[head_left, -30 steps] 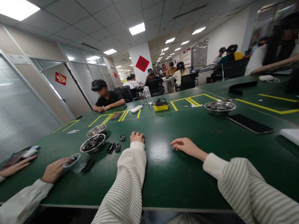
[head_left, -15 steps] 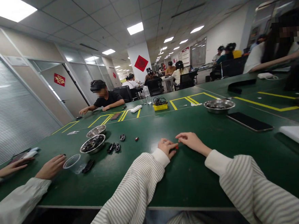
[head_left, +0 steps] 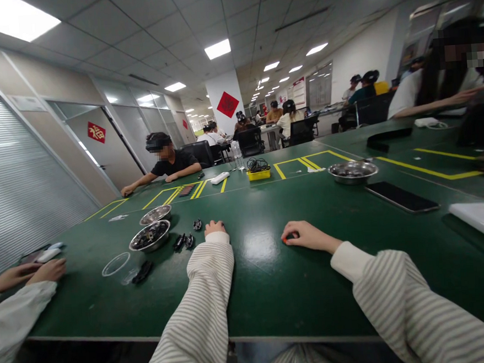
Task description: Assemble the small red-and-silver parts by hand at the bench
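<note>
My right hand (head_left: 306, 235) rests on the green table (head_left: 266, 290), thumb and fingers pinched around a small red piece (head_left: 286, 240). Its exact kind is too small to tell. Farther forward and to the left, my left hand (head_left: 215, 228) reaches down to the tabletop with its fingers curled. Whatever lies under those fingertips is hidden. Just left of it lie several black plastic parts (head_left: 184, 241), with one more black part (head_left: 197, 224) closest to the hand. A metal bowl (head_left: 166, 237) filled with black parts stands beyond them, in front of a second metal bowl (head_left: 155, 214).
A clear plastic cup (head_left: 116, 264) and a black part (head_left: 141, 272) lie at left, near a co-worker's hands (head_left: 45, 271). A phone (head_left: 401, 197), a metal bowl (head_left: 353, 172) and a white object (head_left: 483, 220) are at right. A yellow box of cables (head_left: 259, 172) stands farther back.
My left hand has left my right hand and moved forward-left, over the spot where a small red-and-black part lay. My right hand stays put with the red piece. The co-worker's hand moved left from the cup.
</note>
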A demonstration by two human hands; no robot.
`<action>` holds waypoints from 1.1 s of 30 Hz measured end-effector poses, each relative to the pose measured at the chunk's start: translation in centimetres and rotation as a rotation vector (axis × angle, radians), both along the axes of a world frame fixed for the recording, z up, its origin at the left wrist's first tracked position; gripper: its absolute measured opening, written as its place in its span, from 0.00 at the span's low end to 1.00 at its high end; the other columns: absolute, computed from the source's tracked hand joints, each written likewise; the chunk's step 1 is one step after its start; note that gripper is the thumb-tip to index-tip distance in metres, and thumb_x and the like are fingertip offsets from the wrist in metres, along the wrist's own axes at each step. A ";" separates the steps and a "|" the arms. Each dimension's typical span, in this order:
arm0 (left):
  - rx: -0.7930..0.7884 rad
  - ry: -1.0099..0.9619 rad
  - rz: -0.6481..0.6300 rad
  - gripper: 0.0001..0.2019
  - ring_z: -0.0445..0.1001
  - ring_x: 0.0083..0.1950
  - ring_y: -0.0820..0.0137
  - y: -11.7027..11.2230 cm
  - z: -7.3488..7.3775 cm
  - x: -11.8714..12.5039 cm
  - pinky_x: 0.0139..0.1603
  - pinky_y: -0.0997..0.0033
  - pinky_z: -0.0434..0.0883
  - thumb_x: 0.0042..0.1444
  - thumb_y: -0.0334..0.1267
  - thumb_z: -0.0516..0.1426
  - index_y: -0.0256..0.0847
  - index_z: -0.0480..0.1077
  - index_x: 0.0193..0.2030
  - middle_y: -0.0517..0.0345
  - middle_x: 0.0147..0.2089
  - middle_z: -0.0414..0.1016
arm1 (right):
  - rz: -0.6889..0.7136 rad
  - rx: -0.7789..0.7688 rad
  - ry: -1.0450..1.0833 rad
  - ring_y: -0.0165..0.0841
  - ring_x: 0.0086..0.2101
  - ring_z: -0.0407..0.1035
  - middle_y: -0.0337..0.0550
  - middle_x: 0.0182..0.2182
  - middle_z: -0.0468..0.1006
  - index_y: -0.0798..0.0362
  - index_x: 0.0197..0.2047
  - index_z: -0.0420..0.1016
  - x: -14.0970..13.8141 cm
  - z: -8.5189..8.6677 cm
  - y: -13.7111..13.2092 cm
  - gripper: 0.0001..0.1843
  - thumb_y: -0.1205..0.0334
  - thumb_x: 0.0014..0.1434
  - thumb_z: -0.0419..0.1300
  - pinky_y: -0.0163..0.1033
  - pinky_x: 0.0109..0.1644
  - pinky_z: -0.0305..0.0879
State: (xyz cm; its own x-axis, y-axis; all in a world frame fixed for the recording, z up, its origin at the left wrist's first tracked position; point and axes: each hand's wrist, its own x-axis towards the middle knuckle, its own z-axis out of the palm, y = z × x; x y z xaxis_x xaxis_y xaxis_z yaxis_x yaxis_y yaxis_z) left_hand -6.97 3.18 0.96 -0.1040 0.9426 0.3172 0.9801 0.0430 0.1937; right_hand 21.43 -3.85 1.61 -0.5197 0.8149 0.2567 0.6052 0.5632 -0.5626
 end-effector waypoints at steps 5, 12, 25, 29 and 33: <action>-0.047 -0.026 -0.274 0.12 0.64 0.39 0.70 0.5 -1.0 2.7 0.44 0.71 0.62 0.48 0.30 0.52 0.41 0.69 0.40 0.55 0.37 0.67 | -0.098 -0.022 0.079 0.28 0.25 0.65 0.41 0.25 0.74 0.55 0.32 0.75 -0.8 -0.3 -0.2 0.12 0.59 0.46 0.56 0.32 0.30 0.58; 0.035 -0.253 -0.738 0.16 0.66 0.31 0.76 -3.3 -1.8 8.3 0.37 0.73 0.66 0.44 0.30 0.55 0.40 0.66 0.42 0.60 0.32 0.69 | -0.150 0.000 0.190 0.29 0.27 0.67 0.42 0.27 0.76 0.55 0.34 0.75 -1.4 -0.6 -0.3 0.12 0.61 0.46 0.56 0.33 0.32 0.61; 0.168 -0.329 -0.870 0.13 0.65 0.30 0.76 -5.1 -1.2 9.3 0.34 0.75 0.67 0.46 0.32 0.54 0.38 0.65 0.41 0.58 0.32 0.69 | -0.123 -0.110 0.516 0.34 0.31 0.71 0.46 0.30 0.76 0.58 0.32 0.73 -2.0 -0.7 -0.4 0.12 0.62 0.43 0.58 0.37 0.38 0.66; 0.197 -0.318 -0.911 0.12 0.65 0.31 0.76 -5.1 -1.2 9.2 0.34 0.74 0.66 0.46 0.33 0.54 0.37 0.65 0.41 0.58 0.32 0.69 | -0.128 -0.126 0.549 0.34 0.32 0.71 0.47 0.30 0.76 0.59 0.32 0.73 -2.0 -0.7 -0.5 0.13 0.61 0.42 0.59 0.38 0.39 0.66; 0.212 -0.301 -0.916 0.12 0.65 0.31 0.75 -5.2 -1.1 9.2 0.35 0.74 0.66 0.47 0.34 0.53 0.37 0.65 0.40 0.58 0.31 0.69 | -0.120 -0.173 0.562 0.35 0.32 0.70 0.47 0.30 0.76 0.59 0.31 0.73 -2.1 -0.5 -0.6 0.14 0.59 0.42 0.59 0.39 0.39 0.66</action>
State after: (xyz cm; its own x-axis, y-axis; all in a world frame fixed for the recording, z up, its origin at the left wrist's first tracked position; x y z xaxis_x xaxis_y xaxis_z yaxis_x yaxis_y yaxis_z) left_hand 2.22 -2.01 -0.13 0.5339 0.6256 0.5688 0.5255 -0.7725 0.3564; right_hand 19.35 -4.49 1.13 -0.2445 0.9140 0.3239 0.2422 0.3810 -0.8923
